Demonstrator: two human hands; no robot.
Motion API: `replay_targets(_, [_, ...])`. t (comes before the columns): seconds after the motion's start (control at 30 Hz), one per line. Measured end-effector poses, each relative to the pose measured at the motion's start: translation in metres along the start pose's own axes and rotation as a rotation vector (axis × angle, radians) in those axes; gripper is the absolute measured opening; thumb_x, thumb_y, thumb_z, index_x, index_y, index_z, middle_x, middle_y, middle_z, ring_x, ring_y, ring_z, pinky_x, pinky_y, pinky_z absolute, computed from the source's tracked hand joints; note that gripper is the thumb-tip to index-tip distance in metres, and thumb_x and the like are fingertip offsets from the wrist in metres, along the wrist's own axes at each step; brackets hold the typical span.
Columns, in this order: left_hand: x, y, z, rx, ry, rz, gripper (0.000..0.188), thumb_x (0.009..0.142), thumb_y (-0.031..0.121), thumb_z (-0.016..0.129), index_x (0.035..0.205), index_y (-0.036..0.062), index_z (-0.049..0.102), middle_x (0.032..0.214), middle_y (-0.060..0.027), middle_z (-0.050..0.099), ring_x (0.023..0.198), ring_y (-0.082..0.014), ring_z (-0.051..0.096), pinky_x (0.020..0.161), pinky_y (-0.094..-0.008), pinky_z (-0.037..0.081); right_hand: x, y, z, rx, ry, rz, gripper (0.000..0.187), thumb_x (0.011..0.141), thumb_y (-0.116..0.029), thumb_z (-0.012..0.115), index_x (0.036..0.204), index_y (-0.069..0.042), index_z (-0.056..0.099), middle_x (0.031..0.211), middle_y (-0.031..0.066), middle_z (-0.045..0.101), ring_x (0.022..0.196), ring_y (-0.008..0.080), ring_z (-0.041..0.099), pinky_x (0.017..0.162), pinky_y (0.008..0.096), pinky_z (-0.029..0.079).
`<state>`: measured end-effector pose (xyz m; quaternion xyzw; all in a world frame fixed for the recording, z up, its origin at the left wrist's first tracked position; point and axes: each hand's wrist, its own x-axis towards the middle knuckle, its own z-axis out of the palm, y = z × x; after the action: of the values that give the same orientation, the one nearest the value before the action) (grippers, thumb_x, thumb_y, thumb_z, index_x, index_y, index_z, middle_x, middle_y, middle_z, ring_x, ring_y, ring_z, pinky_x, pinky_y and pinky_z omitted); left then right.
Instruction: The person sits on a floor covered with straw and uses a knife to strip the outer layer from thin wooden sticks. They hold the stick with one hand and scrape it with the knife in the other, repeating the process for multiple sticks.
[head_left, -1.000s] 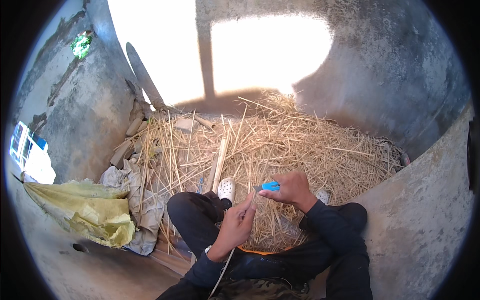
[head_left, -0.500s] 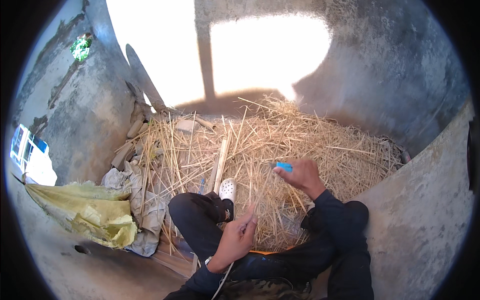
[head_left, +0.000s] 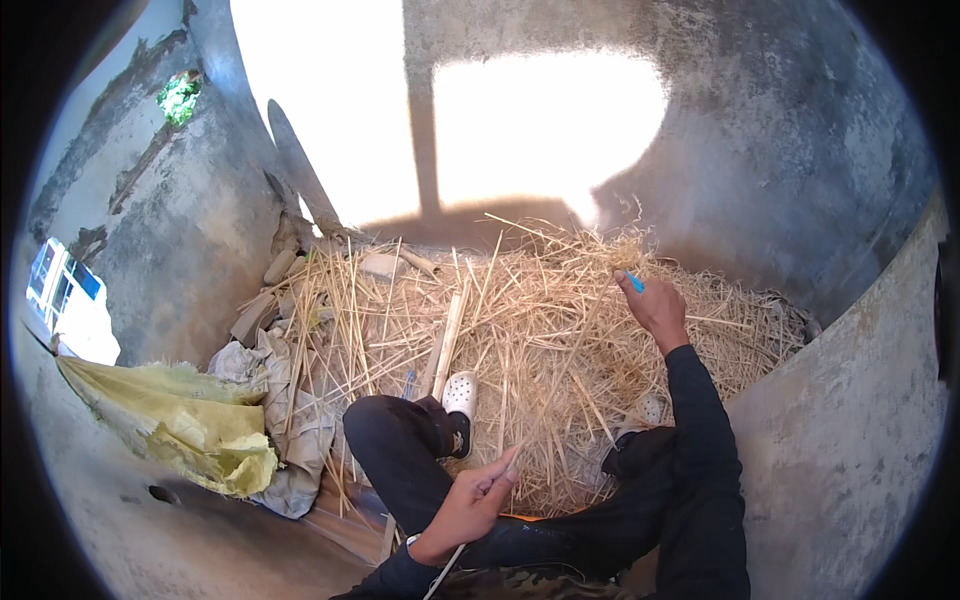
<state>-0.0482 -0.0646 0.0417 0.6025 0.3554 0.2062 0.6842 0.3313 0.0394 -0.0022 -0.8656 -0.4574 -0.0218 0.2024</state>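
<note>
My left hand (head_left: 470,512) is closed around a thin pale strip (head_left: 447,571), like split cane or bamboo. One end sticks out just past my fingertips and the other trails down beneath my wrist. Farther off to the right, my right hand (head_left: 657,308) grips a small blue-handled tool (head_left: 635,282) that looks like a knife. Most of the tool is hidden by the fingers, and its tip is too small to make out. Under and beyond both hands spreads a thick heap of straw-coloured shavings and strips (head_left: 560,350).
Two flat wooden slats (head_left: 450,338) stand by my left shoe, a white clog (head_left: 460,394). A torn yellow sack (head_left: 185,425) and grey cloth (head_left: 300,455) lie at the left. Concrete walls (head_left: 760,130) close in the space, with a brick (head_left: 382,266) near the far one.
My right hand has moved away to the far right with the blue-handled tool, its arm now stretched out. My left hand stays low, still holding the strip. The view has shifted slightly.
</note>
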Motion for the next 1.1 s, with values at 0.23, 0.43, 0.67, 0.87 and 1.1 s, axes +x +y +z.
replay_targets(0.23, [0.025,0.0,-0.017,-0.357,0.126,-0.172,0.041,0.099,0.018,0.045,0.137,0.003,0.042,0.057,0.0057,0.037,0.038,-0.0029,0.029,0.038,-0.018,0.027,-0.087,-0.069,-0.02,0.245,-0.348,-0.399,0.075,0.079,-0.077,0.04,0.059,-0.007,0.06,0.052,0.0129,0.054,0.053,0.0301,0.059,0.051,0.0441,0.044])
replay_targets(0.43, [0.031,0.011,-0.012,-0.469,0.088,-0.141,0.041,0.098,0.017,0.046,0.137,0.0027,0.042,0.058,0.0056,0.037,0.04,-0.0027,0.03,0.039,-0.0178,0.027,-0.133,-0.092,-0.013,0.165,-0.331,-0.593,0.072,0.076,-0.076,0.047,0.06,-0.007,0.062,0.053,0.014,0.057,0.055,0.031,0.061,0.051,0.0424,0.045])
replay_targets(0.67, [0.026,0.014,-0.007,-0.306,0.136,-0.128,0.043,0.098,0.017,0.048,0.138,0.0049,0.042,0.062,0.0081,0.037,0.051,-0.0009,0.031,0.046,-0.0177,0.027,-0.128,-0.091,-0.007,0.152,-0.338,-0.583,0.07,0.075,-0.076,0.049,0.06,-0.009,0.063,0.053,0.0135,0.057,0.052,0.0318,0.06,0.05,0.0423,0.045])
replay_targets(0.87, [0.03,0.007,-0.01,-0.089,0.139,0.038,0.042,0.098,0.016,0.048,0.138,0.004,0.043,0.066,0.0092,0.039,0.057,0.0003,0.033,0.05,-0.0176,0.027,-0.128,-0.09,0.005,0.185,-0.208,-0.653,0.074,0.075,-0.078,0.044,0.059,-0.008,0.064,0.051,0.0127,0.057,0.048,0.0301,0.059,0.045,0.0405,0.044])
replay_targets(1.1, [0.023,-0.005,-0.011,-0.198,0.115,-0.034,0.042,0.098,0.014,0.048,0.138,0.0031,0.041,0.07,0.0098,0.039,0.06,0.0009,0.032,0.051,-0.0166,0.026,-0.114,-0.087,0.0,0.186,-0.227,-0.51,0.073,0.079,-0.075,0.042,0.062,-0.008,0.065,0.052,0.0133,0.058,0.05,0.03,0.061,0.048,0.0403,0.047])
